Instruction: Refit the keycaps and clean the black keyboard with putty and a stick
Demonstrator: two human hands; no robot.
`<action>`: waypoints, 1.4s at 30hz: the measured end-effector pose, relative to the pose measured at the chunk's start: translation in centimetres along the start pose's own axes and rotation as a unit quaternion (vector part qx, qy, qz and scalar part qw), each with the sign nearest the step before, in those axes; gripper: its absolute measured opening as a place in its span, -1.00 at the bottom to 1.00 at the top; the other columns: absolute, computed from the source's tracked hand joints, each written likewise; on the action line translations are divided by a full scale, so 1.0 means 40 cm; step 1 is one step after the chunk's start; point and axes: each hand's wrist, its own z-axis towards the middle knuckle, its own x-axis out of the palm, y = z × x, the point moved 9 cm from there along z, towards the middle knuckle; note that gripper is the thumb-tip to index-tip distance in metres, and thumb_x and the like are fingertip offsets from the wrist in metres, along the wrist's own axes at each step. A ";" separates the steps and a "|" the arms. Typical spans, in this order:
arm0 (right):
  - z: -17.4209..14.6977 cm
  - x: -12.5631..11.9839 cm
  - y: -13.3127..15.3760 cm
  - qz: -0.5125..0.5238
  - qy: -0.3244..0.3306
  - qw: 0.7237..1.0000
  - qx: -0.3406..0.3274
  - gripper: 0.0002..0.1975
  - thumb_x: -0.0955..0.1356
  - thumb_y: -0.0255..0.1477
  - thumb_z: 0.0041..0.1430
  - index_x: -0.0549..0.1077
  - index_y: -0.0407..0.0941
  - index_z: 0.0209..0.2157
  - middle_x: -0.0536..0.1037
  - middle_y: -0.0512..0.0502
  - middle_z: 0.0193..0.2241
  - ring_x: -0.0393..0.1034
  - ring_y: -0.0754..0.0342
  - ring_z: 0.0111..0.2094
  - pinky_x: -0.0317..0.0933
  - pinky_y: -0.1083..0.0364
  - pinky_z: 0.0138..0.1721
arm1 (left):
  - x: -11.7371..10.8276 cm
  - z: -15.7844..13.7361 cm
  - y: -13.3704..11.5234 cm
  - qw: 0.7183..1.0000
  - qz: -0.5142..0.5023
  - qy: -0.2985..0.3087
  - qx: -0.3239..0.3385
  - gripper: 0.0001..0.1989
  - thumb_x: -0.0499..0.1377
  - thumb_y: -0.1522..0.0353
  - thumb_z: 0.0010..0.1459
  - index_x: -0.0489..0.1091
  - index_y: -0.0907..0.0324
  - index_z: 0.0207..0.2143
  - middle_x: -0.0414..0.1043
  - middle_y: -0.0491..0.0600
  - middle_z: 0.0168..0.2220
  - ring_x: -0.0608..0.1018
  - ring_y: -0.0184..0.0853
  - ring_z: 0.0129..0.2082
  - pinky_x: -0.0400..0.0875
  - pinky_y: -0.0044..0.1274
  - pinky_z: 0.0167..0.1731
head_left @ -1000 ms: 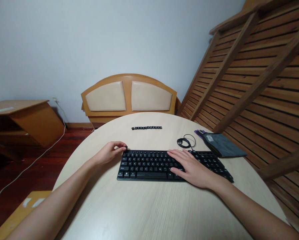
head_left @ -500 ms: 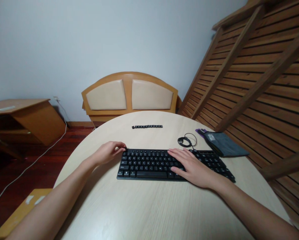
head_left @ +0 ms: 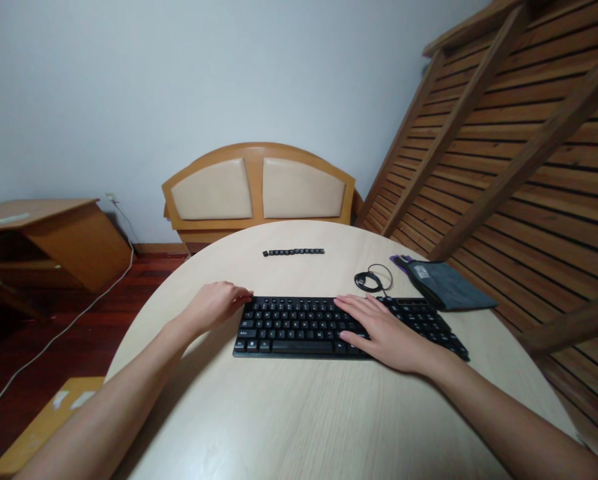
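Note:
A black keyboard [head_left: 299, 327] lies on the pale round table [head_left: 289, 413]. At its far left corner my left hand [head_left: 217, 305] is pinched closed; the fingertips cover whatever small dark part they grip there. My right hand [head_left: 381, 333] rests flat across the keyboard's right half, fingers stretched out, hiding the keys beneath. Along the keyboard's back edge, small spots show where a row of keys would sit. Farther back on the table, a row of small black keycaps [head_left: 295, 252] is lined up side by side.
Behind the keyboard sits a coiled black cable [head_left: 371, 280]. A dark grey cloth item with purple edging [head_left: 446, 285] lies at the table's right. A wooden headboard [head_left: 259, 187] stands beyond, slatted wood [head_left: 519, 147] leans at right, and a desk [head_left: 53, 240] is at left.
My left hand has rolled slightly, its knuckles turning over while the fingertips stay at the keyboard's corner. My right hand keeps its place. The view has shifted a little.

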 end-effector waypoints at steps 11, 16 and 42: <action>0.000 0.000 -0.001 0.003 -0.002 1.000 -0.005 -0.33 0.20 0.01 0.34 0.15 0.02 0.36 0.22 -0.15 0.34 0.03 -0.21 0.35 -0.17 -0.31 0.36 | -0.021 0.005 -0.029 1.000 -0.001 0.021 0.002 -0.61 -0.02 0.20 0.37 0.59 0.04 -0.30 0.62 0.07 -0.25 0.61 -0.12 -0.21 0.40 -0.39 -0.17; 0.001 -0.001 0.004 -0.001 0.007 1.000 0.001 -0.32 0.19 0.02 0.34 0.17 -0.02 0.36 0.22 -0.17 0.34 0.03 -0.19 0.36 -0.17 -0.29 0.36 | -0.022 0.025 -0.048 0.998 0.036 0.049 0.021 -0.72 0.07 0.38 0.27 0.58 0.08 -0.37 0.61 0.08 -0.34 0.62 -0.12 -0.27 0.39 -0.40 -0.23; -0.005 -0.002 0.007 0.017 0.006 1.000 -0.004 -0.34 0.20 0.00 0.35 0.14 0.01 0.37 0.20 -0.16 0.35 0.03 -0.17 0.36 -0.19 -0.28 0.38 | 0.053 0.306 0.147 0.988 -0.072 -0.070 -0.116 -0.55 0.14 0.19 0.25 0.35 0.11 0.15 0.51 0.05 0.06 0.58 -0.18 -0.08 0.41 -0.50 -0.17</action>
